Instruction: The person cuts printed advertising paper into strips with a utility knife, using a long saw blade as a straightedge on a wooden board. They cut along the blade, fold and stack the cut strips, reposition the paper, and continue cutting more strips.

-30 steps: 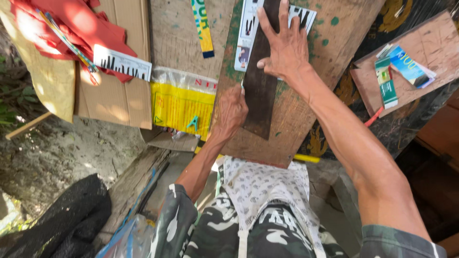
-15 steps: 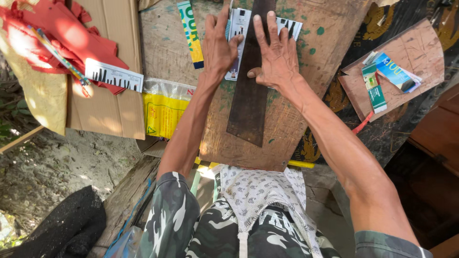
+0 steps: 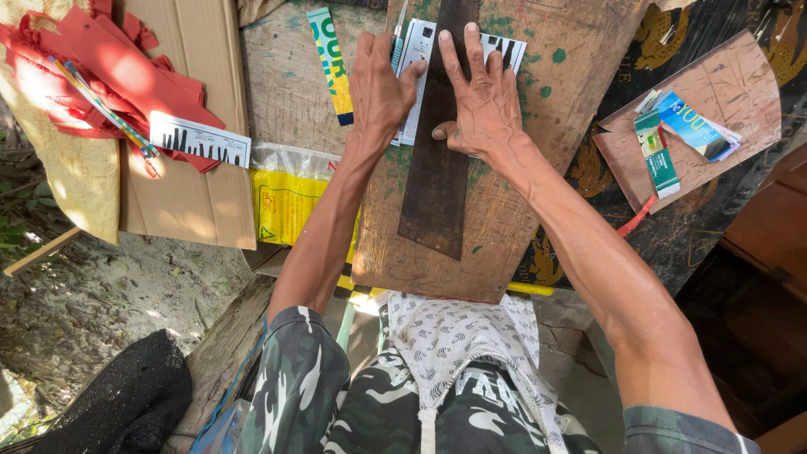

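While hands [image 3: 429, 101] press dark strip [image 3: 437, 168], card [image 3: 418, 50] beneath.

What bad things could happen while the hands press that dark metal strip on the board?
The dark metal strip lies on white printed paper; if the right hand or left hand eases off, the paper might shift or crease. Fingers sit along the strip's edges, which might nick skin if they are sharp. The wooden board overhangs above the lap, so hard pressing could tip it.
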`<action>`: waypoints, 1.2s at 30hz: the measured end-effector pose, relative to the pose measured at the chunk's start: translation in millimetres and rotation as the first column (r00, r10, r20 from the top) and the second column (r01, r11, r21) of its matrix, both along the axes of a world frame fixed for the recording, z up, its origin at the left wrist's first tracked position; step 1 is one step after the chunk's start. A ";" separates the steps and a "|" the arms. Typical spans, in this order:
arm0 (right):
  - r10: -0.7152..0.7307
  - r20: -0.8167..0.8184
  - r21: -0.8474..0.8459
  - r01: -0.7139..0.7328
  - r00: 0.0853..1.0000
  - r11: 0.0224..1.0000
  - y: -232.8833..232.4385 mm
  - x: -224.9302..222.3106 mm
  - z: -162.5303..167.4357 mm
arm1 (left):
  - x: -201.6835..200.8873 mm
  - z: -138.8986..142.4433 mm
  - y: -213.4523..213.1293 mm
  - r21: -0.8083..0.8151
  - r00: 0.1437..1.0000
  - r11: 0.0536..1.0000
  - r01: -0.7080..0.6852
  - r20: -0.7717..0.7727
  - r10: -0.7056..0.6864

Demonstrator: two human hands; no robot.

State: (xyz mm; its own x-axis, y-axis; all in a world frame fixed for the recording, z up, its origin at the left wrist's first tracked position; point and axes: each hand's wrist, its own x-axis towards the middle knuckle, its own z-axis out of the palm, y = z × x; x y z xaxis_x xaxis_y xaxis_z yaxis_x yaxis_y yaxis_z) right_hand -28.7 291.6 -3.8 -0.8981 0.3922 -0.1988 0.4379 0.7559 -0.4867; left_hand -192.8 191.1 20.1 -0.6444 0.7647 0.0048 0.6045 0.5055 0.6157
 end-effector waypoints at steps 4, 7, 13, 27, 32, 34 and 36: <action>0.006 0.008 0.017 -0.007 1.000 1.000 -0.7 -0.7 -2.3 | 16.8 1.9 -1.4 -0.074 0.997 0.995 -0.073 -0.014 0.072; 0.010 0.024 0.019 -0.010 1.000 1.000 0.2 0.6 -3.3 | 18.0 -1.3 -2.1 -0.072 0.998 0.996 -0.052 -0.027 0.050; 0.013 0.029 0.014 -0.014 0.999 1.000 0.6 2.0 -4.4 | -8.2 -5.5 -1.4 -0.072 0.997 0.995 -0.067 -0.054 0.063; 0.022 -0.002 0.010 -0.022 1.000 1.000 1.2 3.8 0.8 | 31.7 -8.4 -10.4 0.016 0.964 0.992 -0.123 0.239 0.115; 0.032 0.050 0.002 -0.032 0.998 0.999 2.8 3.9 0.3 | 38.5 -8.5 -0.8 0.181 0.953 0.972 -0.149 0.289 0.092; 0.037 0.017 0.019 -0.037 0.999 0.999 2.6 4.5 -0.8 | 34.8 -8.1 2.8 0.165 0.951 0.978 -0.129 0.301 0.075; 0.037 0.001 0.034 -0.037 0.999 0.999 2.4 4.6 -2.1 | 31.2 -8.6 6.1 0.149 0.955 0.983 -0.107 0.290 0.060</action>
State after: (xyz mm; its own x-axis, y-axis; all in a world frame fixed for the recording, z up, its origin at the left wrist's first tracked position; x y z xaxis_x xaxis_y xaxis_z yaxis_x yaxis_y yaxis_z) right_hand -24.2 294.1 -5.9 -0.9119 0.3655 -0.1865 0.4098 0.7873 -0.4607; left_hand -161.6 197.2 11.5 -0.6984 0.7124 -0.0684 0.3537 0.4267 0.8323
